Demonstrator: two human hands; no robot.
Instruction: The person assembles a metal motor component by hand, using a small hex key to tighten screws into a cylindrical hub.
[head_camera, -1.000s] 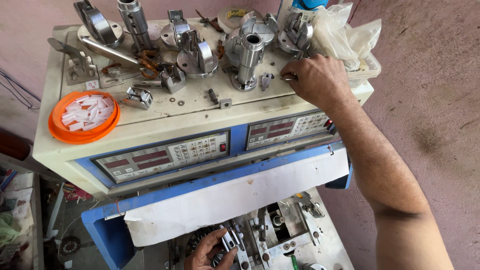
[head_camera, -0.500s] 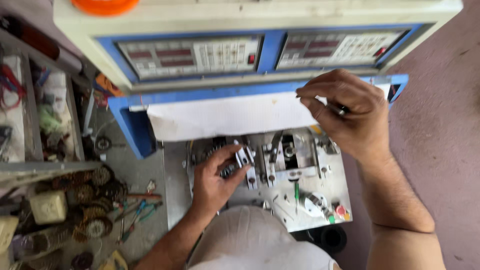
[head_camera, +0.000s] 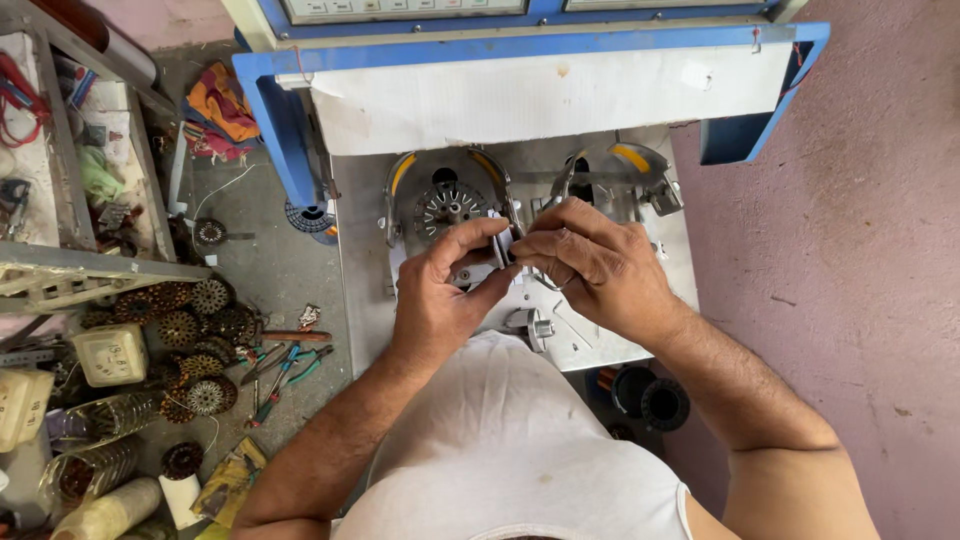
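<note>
Both my hands meet over the grey metal bed (head_camera: 360, 250) of a blue-framed winding machine (head_camera: 270, 100). My left hand (head_camera: 440, 290) and my right hand (head_camera: 590, 265) pinch a small metal part (head_camera: 503, 245) between their fingertips. Just behind the left hand sits a round slotted stator (head_camera: 447, 205) inside a curved metal guard with a yellow stripe (head_camera: 400, 175). A second guard with a yellow stripe (head_camera: 630, 157) stands behind the right hand. A small metal cylinder (head_camera: 532, 326) lies on the bed below the hands. My fingers hide most of the held part.
A white sheet (head_camera: 520, 95) hangs from the machine's front. On the floor at left lie several round stators (head_camera: 190, 330), pliers (head_camera: 285, 365), a small cream box (head_camera: 112, 353) and bottles (head_camera: 95, 470). A grey shelf (head_camera: 70, 180) holds clutter. Dark wire spools (head_camera: 650, 395) sit at right.
My view has dropped from the machine's top to its lower bed. My right hand came down from the white sheet and joined the left hand on the small metal part.
</note>
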